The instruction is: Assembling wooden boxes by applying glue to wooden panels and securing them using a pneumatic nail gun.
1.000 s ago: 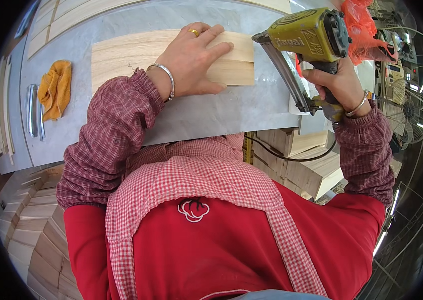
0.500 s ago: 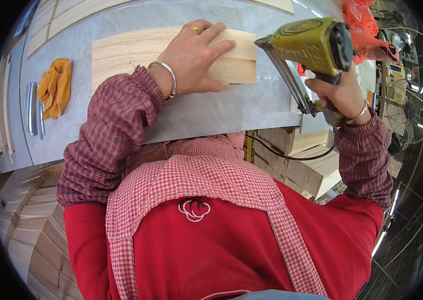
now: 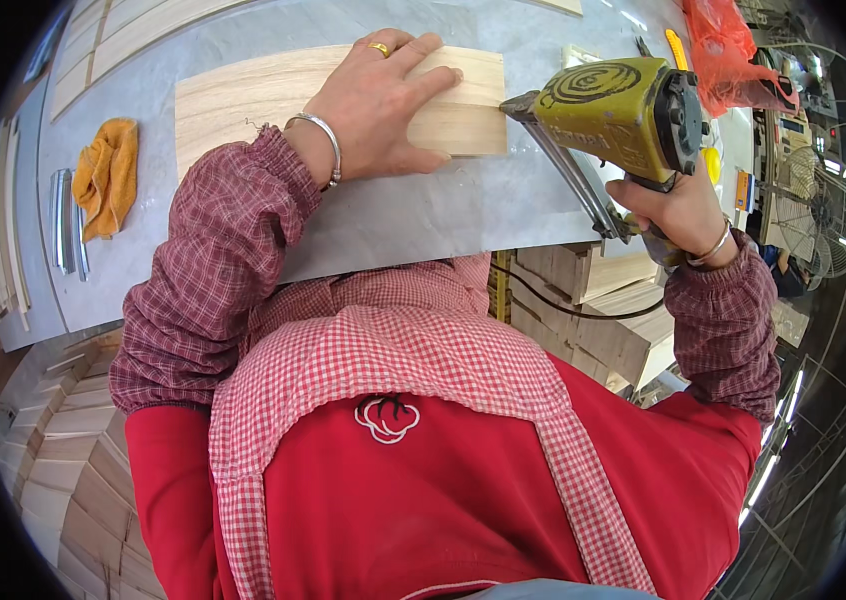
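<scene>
A pale wooden board (image 3: 243, 95) lies on the grey table, with a lengthwise seam near its right end. My left hand (image 3: 378, 112) rests on top of it, fingers spread, thumb close to the near edge. In my right hand (image 3: 681, 212) is the handle of a yellow-green nail gun (image 3: 608, 95), held on its side. Its nose points left and meets, or nearly meets, the board's right end; actual contact is hard to make out. The gun hides part of the table behind it.
An orange cloth (image 3: 106, 180) and silver metal strips (image 3: 64, 225) lie at the left. Far right are a red plastic bag (image 3: 721, 50) and a yellow utility knife (image 3: 677, 48). A dark hose (image 3: 583, 314) hangs below the table edge near stacked wood (image 3: 633, 340). More wood (image 3: 78, 430) stands lower left.
The nail gun has come slightly nearer to me, its nose now at the board's end edge. The seam's step at that end looks smaller. My left hand stays spread on the board.
</scene>
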Demonstrator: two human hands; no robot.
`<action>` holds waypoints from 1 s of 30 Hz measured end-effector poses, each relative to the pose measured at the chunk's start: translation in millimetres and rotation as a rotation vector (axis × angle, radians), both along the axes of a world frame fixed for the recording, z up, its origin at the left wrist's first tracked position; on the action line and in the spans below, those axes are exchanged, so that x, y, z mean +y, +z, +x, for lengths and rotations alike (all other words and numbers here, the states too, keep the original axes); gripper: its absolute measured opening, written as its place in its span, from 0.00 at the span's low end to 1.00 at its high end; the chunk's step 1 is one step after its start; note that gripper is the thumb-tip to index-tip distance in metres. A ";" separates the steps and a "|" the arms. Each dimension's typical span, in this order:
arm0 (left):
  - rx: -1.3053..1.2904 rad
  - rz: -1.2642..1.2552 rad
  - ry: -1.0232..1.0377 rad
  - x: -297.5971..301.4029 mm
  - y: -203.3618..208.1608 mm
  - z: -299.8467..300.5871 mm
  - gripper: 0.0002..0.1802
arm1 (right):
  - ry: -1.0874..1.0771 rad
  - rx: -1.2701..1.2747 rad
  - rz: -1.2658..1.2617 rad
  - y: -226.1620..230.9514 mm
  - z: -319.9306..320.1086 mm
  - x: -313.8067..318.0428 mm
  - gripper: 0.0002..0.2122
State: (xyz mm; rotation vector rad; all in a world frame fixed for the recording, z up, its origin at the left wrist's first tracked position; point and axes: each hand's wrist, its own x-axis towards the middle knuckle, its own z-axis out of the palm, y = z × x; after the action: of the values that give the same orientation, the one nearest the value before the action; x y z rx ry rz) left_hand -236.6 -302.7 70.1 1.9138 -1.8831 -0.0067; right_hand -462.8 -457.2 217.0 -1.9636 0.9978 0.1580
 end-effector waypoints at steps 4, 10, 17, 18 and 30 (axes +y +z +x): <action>0.001 -0.004 -0.001 -0.3 -0.7 -0.5 0.37 | 0.087 -0.125 -0.080 -7.9 -5.3 0.0 0.13; -0.028 -0.102 -0.013 -1.5 -3.7 -0.3 0.37 | -0.090 -0.020 -0.027 -2.3 -21.9 17.2 0.12; 0.067 -0.042 -0.098 -5.2 -0.3 3.0 0.39 | -0.230 0.013 0.112 1.6 -33.2 42.2 0.11; 0.080 -0.034 -0.110 -5.9 0.3 3.4 0.39 | -0.223 0.013 0.113 0.8 -33.8 43.3 0.11; 0.017 -0.071 -0.135 2.0 10.8 8.1 0.41 | -0.207 0.103 0.084 9.2 -23.3 56.0 0.12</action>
State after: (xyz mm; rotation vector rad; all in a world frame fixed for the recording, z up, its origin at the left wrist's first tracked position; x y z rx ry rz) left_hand -228.5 -300.7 80.9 1.7323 -1.9706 0.0023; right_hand -486.1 -401.1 226.2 -1.7782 1.2347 0.1832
